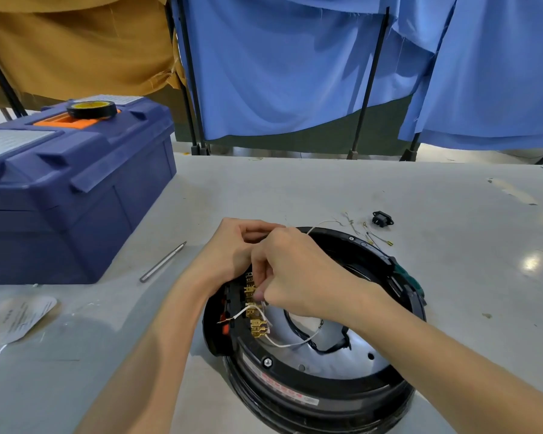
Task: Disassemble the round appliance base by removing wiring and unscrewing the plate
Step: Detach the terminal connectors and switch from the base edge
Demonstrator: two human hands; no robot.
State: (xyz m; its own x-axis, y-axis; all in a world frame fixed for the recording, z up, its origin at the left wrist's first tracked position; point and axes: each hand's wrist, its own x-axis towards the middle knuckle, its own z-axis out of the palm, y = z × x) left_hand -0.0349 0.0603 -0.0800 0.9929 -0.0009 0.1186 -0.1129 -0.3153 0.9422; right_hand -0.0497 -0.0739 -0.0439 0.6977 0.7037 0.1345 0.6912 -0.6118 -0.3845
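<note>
- Head view: the right hand [298, 277] reaches over the base [311, 411], with its fingertips [259, 296] curled and pinched on the brass terminal row [257, 327] at the base's left inner edge.
- The left hand [229, 249] sits just beyond and left of that pinch, touching the right hand. Its fingers are curled, but what they hold is hidden behind the right hand, so its grip cannot be told.
- A white wire [292, 343] starts just below the pinch and loops nearer the camera across the silver plate [342, 355]. A second white strand shows just past the hands, over the far rim.
- The base lies open side up on the table [295, 189], directly under both hands, with the plate still seated inside it.
- A hex nut [267, 362] sits on the plate's edge, below the pinch and closer to the camera.
- Left of the hands, apart from the base, lies a thin metal rod [163, 261] (possibly a driver; its tip is too small to tell).
- Farther left stands a blue toolbox [69, 189], with a tape roll [91, 109] on its lid.
- Beyond and right of the hands, off the base, lie loose wires [373, 238] and a small black socket [382, 219].
- Near the left edge, nearer the camera than the toolbox, lies a paper slip [22, 317].
</note>
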